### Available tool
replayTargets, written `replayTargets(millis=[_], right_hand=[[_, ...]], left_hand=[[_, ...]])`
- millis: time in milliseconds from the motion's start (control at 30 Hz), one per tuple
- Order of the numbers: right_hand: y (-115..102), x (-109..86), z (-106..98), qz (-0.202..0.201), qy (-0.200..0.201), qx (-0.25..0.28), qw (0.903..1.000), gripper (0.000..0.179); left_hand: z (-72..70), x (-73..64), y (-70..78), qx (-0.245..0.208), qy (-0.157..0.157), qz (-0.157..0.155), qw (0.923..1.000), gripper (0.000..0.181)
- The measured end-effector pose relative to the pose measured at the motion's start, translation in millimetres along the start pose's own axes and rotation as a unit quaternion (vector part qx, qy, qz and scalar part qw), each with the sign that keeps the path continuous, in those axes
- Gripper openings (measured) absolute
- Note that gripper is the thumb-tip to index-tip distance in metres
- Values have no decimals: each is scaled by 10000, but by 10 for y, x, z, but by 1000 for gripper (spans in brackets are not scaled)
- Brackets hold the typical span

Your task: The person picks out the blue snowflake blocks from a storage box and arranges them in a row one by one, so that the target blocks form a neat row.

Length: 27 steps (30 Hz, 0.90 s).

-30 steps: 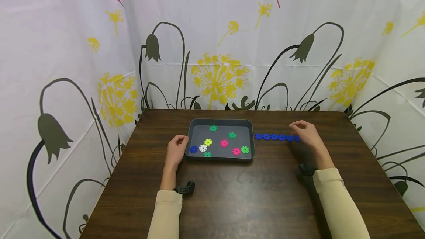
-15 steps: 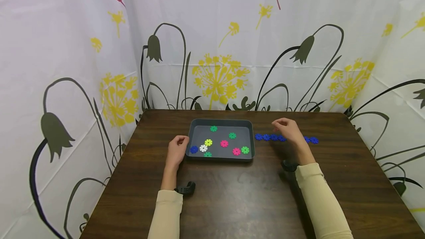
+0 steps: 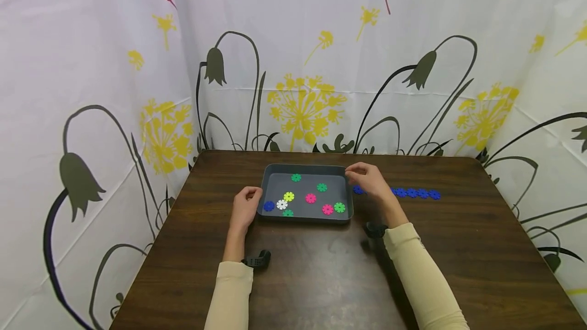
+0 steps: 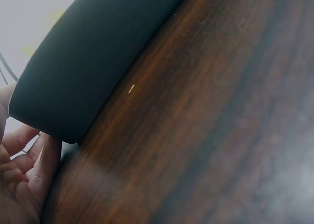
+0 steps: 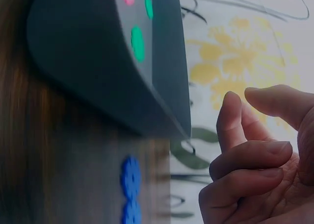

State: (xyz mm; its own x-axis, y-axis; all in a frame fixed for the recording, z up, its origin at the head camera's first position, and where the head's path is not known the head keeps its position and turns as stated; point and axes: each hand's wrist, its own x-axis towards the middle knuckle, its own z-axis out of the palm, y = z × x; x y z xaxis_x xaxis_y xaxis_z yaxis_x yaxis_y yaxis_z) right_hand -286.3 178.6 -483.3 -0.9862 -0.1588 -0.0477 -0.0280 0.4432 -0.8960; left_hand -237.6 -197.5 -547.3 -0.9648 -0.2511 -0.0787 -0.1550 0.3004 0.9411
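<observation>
A dark grey tray (image 3: 304, 219) holds several flat, notched flower-shaped discs. My left hand (image 3: 245, 209) grips its left end; in the left wrist view the fingers (image 4: 46, 160) lie below the corner of the tray wall. My right hand (image 3: 372, 182) hovers by the far right corner, overlapping the rim in the head view. The right wrist view shows its thumb and forefinger apart, with nothing between them. A row of blue discs (image 3: 412, 193) lies on the table right of the tray, partly hidden by my right hand.
Inside the tray are pink discs (image 3: 311, 198), green discs (image 3: 322, 187), a yellow disc (image 3: 288, 196), a white disc (image 3: 282, 204) and a blue disc (image 3: 268, 206). The brown wooden table (image 3: 302, 274) ends at a patterned curtain (image 3: 293, 29) behind.
My right hand has moved left over the blue row to the tray's far right corner, uncovering the row's right end. My left hand stays at the tray's left end.
</observation>
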Motion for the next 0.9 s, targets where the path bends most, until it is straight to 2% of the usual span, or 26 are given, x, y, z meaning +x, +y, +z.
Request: replayTargets(millis=[267,633,900], right_hand=[[-133,7,349,-261,-384,121,9988,26],[-230,83,908,-226,-992,328,9943,30],[-273,75,1201,-242,-1232,262,9917,26]], left_hand=[[12,-13,10,-18,24,-2,10000,35],[-25,-4,17,20,83,-1,10000,34],[-18,0,-7,69,57,11,10000,34]])
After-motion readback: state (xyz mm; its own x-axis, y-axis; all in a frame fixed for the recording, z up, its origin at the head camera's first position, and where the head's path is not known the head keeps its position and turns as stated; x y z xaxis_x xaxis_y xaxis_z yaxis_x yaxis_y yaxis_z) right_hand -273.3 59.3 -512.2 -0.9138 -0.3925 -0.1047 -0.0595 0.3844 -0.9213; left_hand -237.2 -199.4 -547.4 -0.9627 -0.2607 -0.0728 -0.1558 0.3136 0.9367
